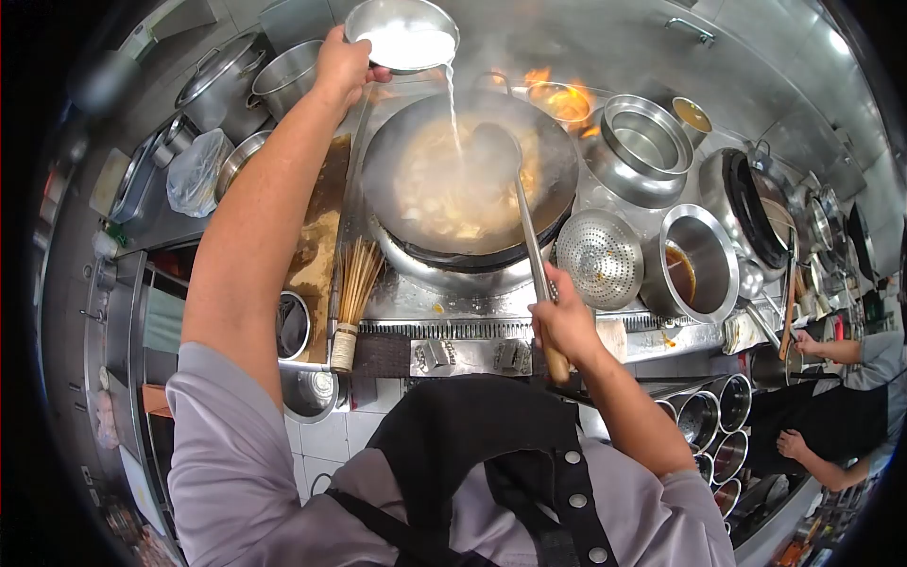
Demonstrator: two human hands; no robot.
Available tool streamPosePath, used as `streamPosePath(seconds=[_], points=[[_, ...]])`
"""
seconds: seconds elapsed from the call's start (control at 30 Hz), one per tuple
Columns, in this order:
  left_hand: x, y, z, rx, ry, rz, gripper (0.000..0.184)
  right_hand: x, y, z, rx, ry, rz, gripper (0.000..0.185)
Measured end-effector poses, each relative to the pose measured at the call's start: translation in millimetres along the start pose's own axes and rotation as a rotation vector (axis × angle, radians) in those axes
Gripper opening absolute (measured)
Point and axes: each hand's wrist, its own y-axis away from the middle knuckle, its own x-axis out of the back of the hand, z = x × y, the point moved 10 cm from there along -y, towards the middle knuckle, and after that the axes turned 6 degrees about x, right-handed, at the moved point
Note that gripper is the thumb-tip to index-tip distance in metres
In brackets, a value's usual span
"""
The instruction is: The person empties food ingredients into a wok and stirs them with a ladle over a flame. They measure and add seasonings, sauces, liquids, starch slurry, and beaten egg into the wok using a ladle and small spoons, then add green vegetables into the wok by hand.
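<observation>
My left hand [345, 68] grips the rim of a metal bowl [402, 59], tilted over the wok. A thin stream of white liquid [453, 109] falls from it into the large wok [387, 161], where steaming pale food [430, 194] lies. My right hand [567, 319] is closed round the handle of a long ladle [531, 227], whose round head is in the wok near its middle, partly hidden by steam.
Flames [567, 99] burn behind the wok. A perforated strainer [599, 257], a deep pot with brown liquid [699, 274] and a steel pot [642, 142] stand right. A bamboo brush [355, 293] is at the left front. A co-worker [822, 406] stands far right.
</observation>
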Motion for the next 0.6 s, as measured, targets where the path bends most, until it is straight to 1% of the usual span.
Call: streamPosePath(seconds=[0.07,0.1,0.17,0.23,0.3,0.33,0.37,0.43,0.47,0.5,0.57,0.6], points=[[-1,0,-2,-0.007,0.011,0.013,0.050,-1,25,-5,-0.061,-0.106,-0.054,0.067],[0,0,-2,-0.014,0.022,0.026,0.049,8,20,-9,-0.061,-0.105,-0.054,0.067],[5,-3,-1,-0.026,0.013,0.037,0.050,5,2,-20,-0.154,-0.400,-0.166,0.066],[10,-5,0,-0.038,0.003,0.049,0.050,-6,-26,-11,-0.144,-0.390,-0.148,0.065],[13,-7,-2,-0.024,-0.016,0.049,0.050,-4,-45,-14,0.026,0.021,-0.027,0.064],[13,-7,-2,-0.022,-0.016,0.050,0.050,-3,-33,-11,0.022,0.145,0.026,0.066],[12,-6,2,-0.034,-0.014,0.049,0.050,-5,-17,-9,0.020,0.146,0.026,0.066],[11,-10,2,-0.047,-0.010,0.048,0.050,-8,13,-2,-0.055,0.056,-0.028,0.066],[9,-13,1,-0.048,-0.001,0.040,0.050,-10,20,-4,-0.076,-0.088,-0.070,0.065],[8,-15,0,-0.049,0.008,0.032,0.049,-2,14,-8,-0.077,-0.087,-0.069,0.065],[8,-16,1,-0.056,0.005,0.034,0.049,-4,-9,-19,-0.154,-0.469,-0.180,0.065],[9,-16,3,-0.063,0.000,0.036,0.049,-7,-23,-20,-0.158,-0.555,-0.166,0.066]])
